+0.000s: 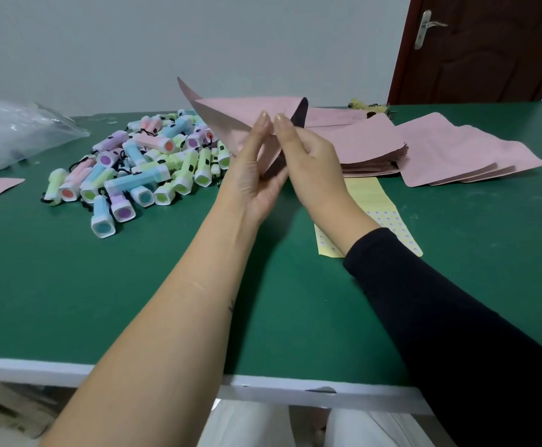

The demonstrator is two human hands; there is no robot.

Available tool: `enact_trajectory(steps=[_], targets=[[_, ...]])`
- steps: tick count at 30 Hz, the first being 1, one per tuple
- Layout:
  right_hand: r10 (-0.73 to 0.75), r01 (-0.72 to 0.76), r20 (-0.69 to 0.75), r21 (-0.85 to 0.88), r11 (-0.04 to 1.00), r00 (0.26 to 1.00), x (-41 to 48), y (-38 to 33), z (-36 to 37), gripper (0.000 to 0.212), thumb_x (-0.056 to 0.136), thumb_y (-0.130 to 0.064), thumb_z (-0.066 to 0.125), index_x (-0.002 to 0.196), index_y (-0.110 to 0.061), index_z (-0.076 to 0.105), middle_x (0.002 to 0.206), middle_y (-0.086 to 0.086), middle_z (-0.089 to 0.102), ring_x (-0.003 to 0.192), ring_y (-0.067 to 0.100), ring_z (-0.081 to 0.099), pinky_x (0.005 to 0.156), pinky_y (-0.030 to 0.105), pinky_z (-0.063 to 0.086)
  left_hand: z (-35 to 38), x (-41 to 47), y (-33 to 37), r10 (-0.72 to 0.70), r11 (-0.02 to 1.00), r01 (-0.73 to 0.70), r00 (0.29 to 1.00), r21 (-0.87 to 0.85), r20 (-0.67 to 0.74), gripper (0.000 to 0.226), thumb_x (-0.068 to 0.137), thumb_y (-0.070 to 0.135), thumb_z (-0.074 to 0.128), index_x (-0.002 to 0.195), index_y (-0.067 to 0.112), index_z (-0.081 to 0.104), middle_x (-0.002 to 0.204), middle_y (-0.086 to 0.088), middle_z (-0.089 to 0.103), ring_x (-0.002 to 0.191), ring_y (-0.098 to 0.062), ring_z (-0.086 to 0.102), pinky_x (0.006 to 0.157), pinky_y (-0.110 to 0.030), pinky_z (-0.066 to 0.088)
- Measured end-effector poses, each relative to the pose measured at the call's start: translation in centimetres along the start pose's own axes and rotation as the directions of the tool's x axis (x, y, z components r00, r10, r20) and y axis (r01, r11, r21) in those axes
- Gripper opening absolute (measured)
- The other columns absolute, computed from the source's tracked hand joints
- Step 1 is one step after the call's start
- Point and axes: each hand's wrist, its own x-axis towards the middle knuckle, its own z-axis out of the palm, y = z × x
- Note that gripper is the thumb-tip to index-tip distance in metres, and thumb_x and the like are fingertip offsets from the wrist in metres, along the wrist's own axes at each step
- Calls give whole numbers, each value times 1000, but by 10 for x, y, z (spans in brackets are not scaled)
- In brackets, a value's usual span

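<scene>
Holding a pink pouch [247, 108] clear of the green table [134, 285], above its middle, clamped both hands on the open end. Pinched one wall of the mouth with the left hand [256, 182], fingers nearly straight along the outside, thumb underneath. Pinched the opposite wall with the right hand [311, 162], fingers curled, black sleeve [440, 301] on that arm. Held the two walls parted into a slit, dark lining on show; could not tell whether anything lay inside. Noted a heap of small pastel torches [140, 166] loose on the table, left of the hands. Noted a stack of flat pink pouches [369, 150] just behind the right hand, with further pouches [463, 146] fanned out to the right of it. Spotted a yellow sticker sheet [369, 191] flat beneath the right wrist, and a crumpled clear plastic bag [15, 130] at the far left, its contents too blurred to tell.
</scene>
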Motion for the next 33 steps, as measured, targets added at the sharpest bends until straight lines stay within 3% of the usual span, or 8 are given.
enact_trajectory(steps=[6, 9, 13, 18, 21, 23, 27, 33], targets=[[182, -160, -186, 129, 979, 966, 5, 4, -8, 13, 86, -36, 70, 82, -24, 65, 118, 4, 56, 94, 1, 58, 82, 14, 46, -1, 3, -4, 20, 996, -22, 1000, 86, 18, 22, 95, 27, 62, 96, 4, 65, 101, -17, 67, 93, -27, 67, 102, -45, 49], [328, -313, -21, 240, 919, 945, 7, 2, -8, 22, 89, -38, 63, 73, -24, 65, 88, -5, 72, 74, 4, 64, 76, 23, 53, -1, 4, -9, 21, 982, -19, 1000, 189, -6, 28, 94, 32, 63, 74, 14, 66, 77, -6, 67, 82, -19, 65, 102, -41, 47], [379, -404, 139, 308, 862, 915, 3, 0, -3, 24, 93, -37, 59, 82, -18, 68, 77, 4, 62, 75, 19, 56, 87, 44, 52, -1, 1, -11, -5, 958, 18, 999, 288, -44, 19, 91, 38, 65, 82, 23, 59, 68, 4, 61, 59, -11, 59, 65, -29, 40], [353, -343, 46, 382, 858, 934, 9, 7, -10, 14, 95, -14, 55, 85, -9, 64, 85, 13, 57, 80, 22, 54, 83, 44, 54, -4, 3, -7, -55, 954, 62, 998, 292, -33, 35, 88, 42, 65, 115, 20, 55, 88, 4, 72, 88, -10, 68, 104, -40, 33], [181, -173, -133, 68, 982, 974, 18, 14, -24, 21, 92, -9, 50, 72, -2, 50, 85, 9, 50, 72, 17, 41, 66, 29, 34, -12, 7, 13, -51, 989, 70, 989, 132, -139, 49, 87, 52, 64, 121, 18, 55, 103, -4, 69, 102, -19, 63, 99, -50, 39], [32, -47, -149, -94, 995, 988, 20, 20, -35, 27, 93, -7, 46, 72, 8, 53, 111, 3, 55, 79, 6, 44, 68, 21, 37, -27, 11, 34, -31, 998, 48, 957, 51, -287, 61, 88, 50, 63, 135, 16, 45, 115, -6, 61, 109, -22, 61, 99, -53, 38], [-223, 194, -104, -234, 953, 969, 18, 27, -49, 32, 94, 0, 41, 63, -4, 45, 122, 1, 48, 86, -31, 37, 74, -4, 29, -53, 9, 53, -93, 973, 173, 900, 152, -425, 24, 89, 21, 60, 112, 17, 62, 94, 3, 67, 92, -14, 66, 80, -34, 45], [-331, 299, -51, -316, 900, 942, 18, 28, -54, 27, 89, -2, 36, 67, 3, 51, 127, 16, 56, 96, -7, 42, 83, 4, 34, -56, 11, 51, -35, 875, 274, 859, 400, -511, 10, 90, 27, 69, 85, 23, 61, 75, 7, 69, 69, -9, 61, 61, -22, 46]])
